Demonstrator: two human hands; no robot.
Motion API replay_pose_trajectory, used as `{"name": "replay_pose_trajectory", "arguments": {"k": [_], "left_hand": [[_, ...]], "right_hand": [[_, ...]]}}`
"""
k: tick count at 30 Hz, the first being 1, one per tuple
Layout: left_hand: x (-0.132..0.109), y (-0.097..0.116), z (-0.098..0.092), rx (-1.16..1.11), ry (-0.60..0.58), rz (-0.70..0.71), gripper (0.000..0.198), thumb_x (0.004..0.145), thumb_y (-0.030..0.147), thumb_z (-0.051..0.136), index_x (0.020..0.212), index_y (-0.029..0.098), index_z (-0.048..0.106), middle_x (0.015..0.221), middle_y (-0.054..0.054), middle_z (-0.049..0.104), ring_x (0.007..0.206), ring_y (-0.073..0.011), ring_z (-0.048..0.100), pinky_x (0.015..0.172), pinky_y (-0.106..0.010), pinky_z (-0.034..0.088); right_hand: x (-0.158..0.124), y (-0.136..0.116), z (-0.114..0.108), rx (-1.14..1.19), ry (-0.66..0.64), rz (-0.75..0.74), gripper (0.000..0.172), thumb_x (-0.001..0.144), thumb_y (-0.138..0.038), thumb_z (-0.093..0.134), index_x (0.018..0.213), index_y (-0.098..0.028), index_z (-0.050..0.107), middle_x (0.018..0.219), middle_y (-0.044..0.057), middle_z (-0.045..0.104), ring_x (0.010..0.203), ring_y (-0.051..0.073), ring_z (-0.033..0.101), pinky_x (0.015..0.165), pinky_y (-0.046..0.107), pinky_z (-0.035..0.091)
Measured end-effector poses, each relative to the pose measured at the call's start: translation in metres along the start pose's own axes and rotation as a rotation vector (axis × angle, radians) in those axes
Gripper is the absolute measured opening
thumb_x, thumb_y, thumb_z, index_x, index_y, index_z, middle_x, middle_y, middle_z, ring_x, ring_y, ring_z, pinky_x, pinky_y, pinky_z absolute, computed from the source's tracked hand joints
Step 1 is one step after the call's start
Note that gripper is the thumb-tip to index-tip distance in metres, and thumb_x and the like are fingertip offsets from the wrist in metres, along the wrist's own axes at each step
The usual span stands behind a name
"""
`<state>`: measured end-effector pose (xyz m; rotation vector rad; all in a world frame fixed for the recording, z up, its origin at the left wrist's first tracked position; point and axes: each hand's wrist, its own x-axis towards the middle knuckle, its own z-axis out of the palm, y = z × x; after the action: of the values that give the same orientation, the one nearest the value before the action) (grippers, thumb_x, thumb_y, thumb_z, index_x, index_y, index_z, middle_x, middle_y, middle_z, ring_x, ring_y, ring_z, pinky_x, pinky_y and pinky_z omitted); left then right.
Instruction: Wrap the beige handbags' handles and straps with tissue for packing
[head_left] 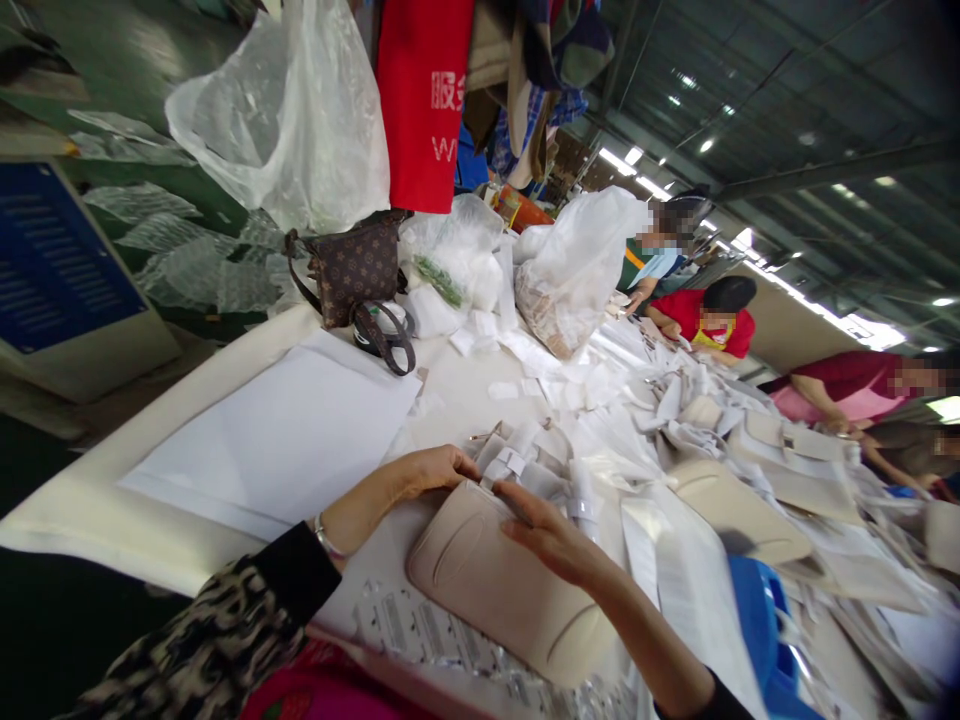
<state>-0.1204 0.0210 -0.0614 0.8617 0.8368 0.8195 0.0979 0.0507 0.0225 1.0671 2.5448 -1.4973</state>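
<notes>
Left hand (442,468) curls its fingers at the upper edge of the beige bag (502,580), while the right hand (551,535) reaches over that same edge, fingers extended and thumb lying against the face; whether either pinches anything is hidden. The bag lies on the wearer's side of both hands, its long axis slanting from below the left hand toward the right forearm. The right hand covers more of it. White-wrapped hardware (508,462) sits just beyond both sets of fingertips.
</notes>
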Motion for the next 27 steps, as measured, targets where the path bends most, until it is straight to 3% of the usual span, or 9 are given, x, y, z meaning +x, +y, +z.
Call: {"name": "replay_pose_trajectory", "arguments": {"k": [4, 8, 13, 19, 22, 24, 27], "left_hand": [[0.011, -0.005, -0.004, 0.082, -0.002, 0.014, 0.029, 0.052, 0.022, 0.075, 0.079, 0.011, 0.073, 0.077, -0.006, 0.071, 0.063, -0.0155, 0.057, 0.064, -0.027, 0.044], [0.009, -0.006, 0.003, 0.108, 0.078, 0.040, 0.023, 0.054, 0.023, 0.069, 0.074, 0.012, 0.068, 0.069, -0.004, 0.066, 0.059, -0.0148, 0.053, 0.059, -0.026, 0.041], [0.001, -0.006, 0.016, 0.180, 0.215, 0.109, 0.019, 0.055, 0.025, 0.062, 0.071, 0.014, 0.061, 0.069, -0.001, 0.061, 0.064, -0.0148, 0.050, 0.058, -0.025, 0.038], [-0.008, -0.004, 0.020, 0.287, 0.336, 0.142, 0.015, 0.059, 0.026, 0.056, 0.071, 0.016, 0.057, 0.064, 0.002, 0.055, 0.062, -0.0146, 0.047, 0.056, -0.024, 0.034], [-0.015, 0.001, 0.023, 0.318, 0.377, 0.156, 0.012, 0.062, 0.024, 0.053, 0.072, 0.018, 0.055, 0.064, 0.002, 0.056, 0.062, -0.0150, 0.048, 0.056, -0.024, 0.033], [-0.019, 0.003, 0.026, 0.323, 0.401, 0.168, 0.009, 0.064, 0.024, 0.053, 0.071, 0.018, 0.054, 0.064, 0.002, 0.055, 0.063, -0.0149, 0.047, 0.057, -0.024, 0.033], [-0.020, 0.002, 0.031, 0.350, 0.452, 0.200, 0.005, 0.067, 0.023, 0.053, 0.070, 0.018, 0.053, 0.066, 0.002, 0.054, 0.065, -0.0145, 0.047, 0.059, -0.024, 0.033]], "right_hand": [[0.001, 0.002, 0.002, -0.033, -0.003, -0.027, 0.057, 0.081, -0.021, 0.053, 0.137, -0.016, 0.049, 0.140, 0.012, 0.052, 0.131, 0.028, 0.045, 0.112, 0.048, 0.029], [0.000, 0.005, 0.004, -0.056, 0.026, -0.061, 0.056, 0.082, -0.020, 0.052, 0.138, -0.018, 0.049, 0.141, 0.011, 0.051, 0.132, 0.027, 0.044, 0.112, 0.046, 0.030], [-0.006, 0.000, 0.012, -0.198, 0.105, -0.145, 0.047, 0.087, -0.023, 0.051, 0.133, -0.019, 0.054, 0.126, 0.011, 0.061, 0.115, 0.025, 0.057, 0.098, 0.039, 0.043], [-0.015, -0.005, 0.026, -0.449, 0.364, -0.105, 0.038, 0.086, -0.034, 0.062, 0.122, -0.023, 0.064, 0.104, 0.008, 0.066, 0.098, 0.026, 0.056, 0.086, 0.040, 0.044], [-0.018, -0.001, 0.034, -0.482, 0.519, -0.101, 0.029, 0.081, -0.035, 0.068, 0.109, -0.025, 0.067, 0.102, 0.007, 0.064, 0.097, 0.026, 0.056, 0.086, 0.040, 0.044], [-0.021, 0.002, 0.039, -0.459, 0.609, -0.049, 0.034, 0.079, -0.036, 0.069, 0.109, -0.022, 0.062, 0.105, 0.008, 0.064, 0.097, 0.027, 0.057, 0.085, 0.041, 0.045], [-0.025, 0.004, 0.039, -0.496, 0.598, 0.025, 0.040, 0.080, -0.043, 0.068, 0.109, -0.019, 0.056, 0.100, 0.010, 0.066, 0.091, 0.028, 0.060, 0.079, 0.040, 0.048]]}}
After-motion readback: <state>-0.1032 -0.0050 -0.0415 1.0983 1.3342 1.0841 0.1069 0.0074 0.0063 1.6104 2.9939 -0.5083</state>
